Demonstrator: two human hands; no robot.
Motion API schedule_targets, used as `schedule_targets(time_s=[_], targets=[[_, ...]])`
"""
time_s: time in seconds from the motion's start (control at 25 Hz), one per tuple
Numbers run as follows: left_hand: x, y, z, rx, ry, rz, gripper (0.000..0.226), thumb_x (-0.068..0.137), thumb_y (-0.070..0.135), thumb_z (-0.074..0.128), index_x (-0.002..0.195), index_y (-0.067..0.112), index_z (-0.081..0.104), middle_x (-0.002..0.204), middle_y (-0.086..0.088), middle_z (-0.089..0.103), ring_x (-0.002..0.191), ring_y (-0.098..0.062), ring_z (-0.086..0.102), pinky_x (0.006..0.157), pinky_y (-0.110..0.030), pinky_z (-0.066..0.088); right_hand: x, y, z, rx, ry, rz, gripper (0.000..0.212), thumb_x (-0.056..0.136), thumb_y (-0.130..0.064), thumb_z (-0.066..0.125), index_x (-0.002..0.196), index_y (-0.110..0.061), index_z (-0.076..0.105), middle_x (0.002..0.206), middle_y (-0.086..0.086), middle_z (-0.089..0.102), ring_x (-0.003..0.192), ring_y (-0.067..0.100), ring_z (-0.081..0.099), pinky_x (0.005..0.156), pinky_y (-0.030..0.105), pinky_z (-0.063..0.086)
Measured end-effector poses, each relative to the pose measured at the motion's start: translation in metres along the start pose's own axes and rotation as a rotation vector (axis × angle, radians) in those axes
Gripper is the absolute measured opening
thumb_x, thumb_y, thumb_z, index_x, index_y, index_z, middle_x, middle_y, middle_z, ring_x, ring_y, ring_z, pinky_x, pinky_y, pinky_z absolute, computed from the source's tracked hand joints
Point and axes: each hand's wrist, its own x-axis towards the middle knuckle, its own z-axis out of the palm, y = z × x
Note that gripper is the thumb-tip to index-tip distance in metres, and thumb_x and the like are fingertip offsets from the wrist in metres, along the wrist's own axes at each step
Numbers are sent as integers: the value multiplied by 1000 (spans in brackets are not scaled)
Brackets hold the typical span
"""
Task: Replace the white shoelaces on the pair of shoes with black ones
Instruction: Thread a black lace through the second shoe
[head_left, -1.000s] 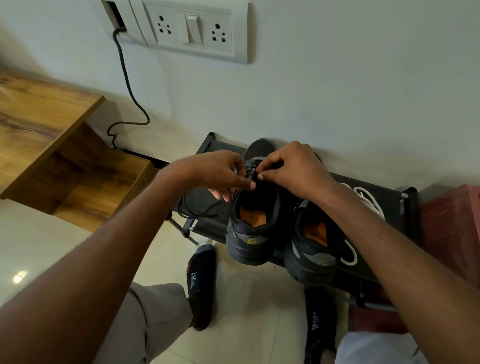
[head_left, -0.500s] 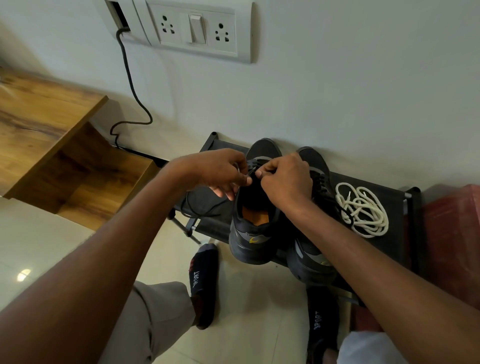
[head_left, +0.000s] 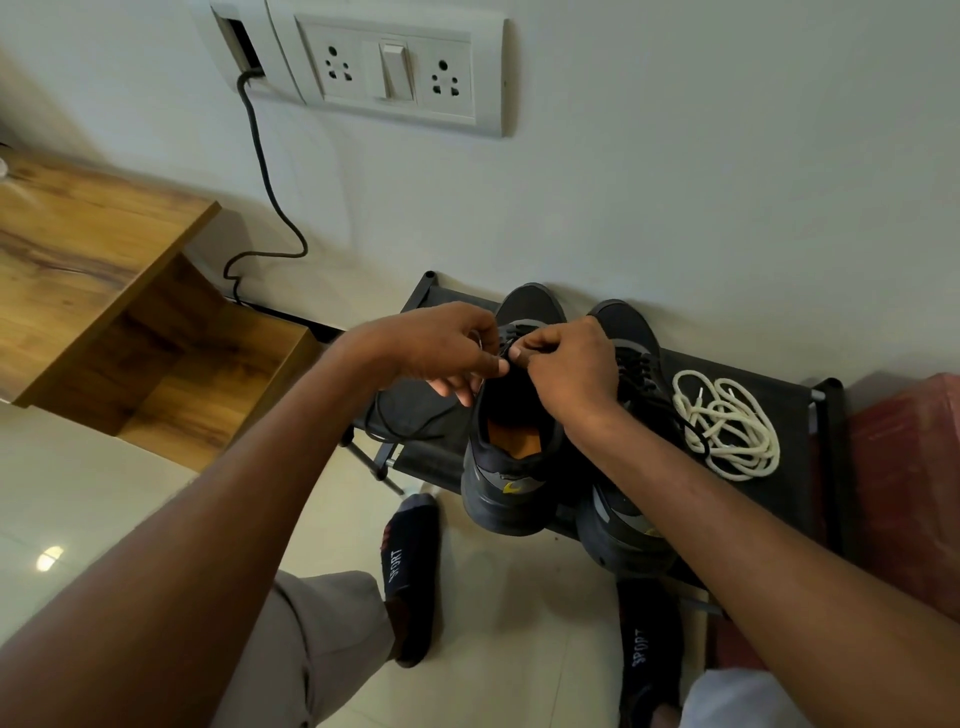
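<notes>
Against a pale wall stands a low black rack carrying two dark shoes. Over the left-hand shoe, the left hand and right hand each pinch the black lace. White laces lie coiled on the rack, just right of the shoes.

Wall sockets, wooden desk.

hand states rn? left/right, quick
Left hand: fingers curled, pinching the black lace over the left shoe.
Right hand: fingers curled, pinching the same lace at the eyelets.
</notes>
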Motion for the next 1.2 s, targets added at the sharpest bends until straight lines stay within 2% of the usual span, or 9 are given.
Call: schedule_targets(time_s=[0.12,0.36,0.48,0.56,0.68,0.84,0.92,1.04,1.2], targets=[[-1,0,0,-1,0,-1,19,103,25,64,114,11,59,97,-12,78,86,-22,79,90,-48,61,6,7,2,-38,24,-14,16,85,-42,84,74,-35,74,99,-1,71,91,18,68,67,28,52],[1,4,1,15,-6,3,22,105,34,60,112,13,59,98,-15,77,87,-24,78,90,-48,60,8,4,8,87,-70,87,5,80,-42,81,77,-40,79,105,0,71,100,24,68,80,41,63],[1,3,1,11,-2,4,24,105,38,58,110,15,60,99,-16,77,87,-24,79,89,-47,60,9,9,2,8,-21,22,20,85,-40,83,68,-32,75,97,0,73,87,18,70,62,28,53],[1,2,1,8,4,-1,24,105,38,58,109,14,59,98,-16,77,87,-24,79,89,-46,60,8,8,4,-12,11,28,27,85,-42,84,63,-33,71,94,1,73,85,18,70,58,26,49],[2,1,0,10,6,-2,23,106,36,58,111,13,59,98,-16,77,86,-25,79,88,-45,61,7,3,5,111,-44,115,21,86,-36,84,67,-28,78,90,-4,75,93,18,71,73,38,63],[6,3,4,34,42,-16,24,111,33,48,107,12,58,91,-16,76,82,-27,78,75,-38,59,4,-1,-4,260,-138,156,19,91,-28,80,72,-24,81,85,-5,77,94,17,72,88,45,62],[11,3,7,16,106,-52,20,111,17,41,99,12,57,82,-14,71,74,-27,76,63,-32,51,3,-6,-13,250,-214,132,18,92,-20,76,76,-25,81,87,-5,77,96,17,72,92,43,61],[16,4,10,-38,126,-115,28,102,2,34,96,12,60,78,-11,68,72,-24,70,62,-31,45,2,-9,-25,60,-267,36,23,90,-6,70,89,-25,82,93,-5,75,97,16,71,89,36,60],[15,5,9,-64,124,-112,28,104,4,37,101,10,64,82,-9,70,73,-20,70,71,-34,49,-4,-7,-19,-266,-61,-160,13,89,-15,75,88,-27,80,107,1,67,93,21,66,73,30,50]])
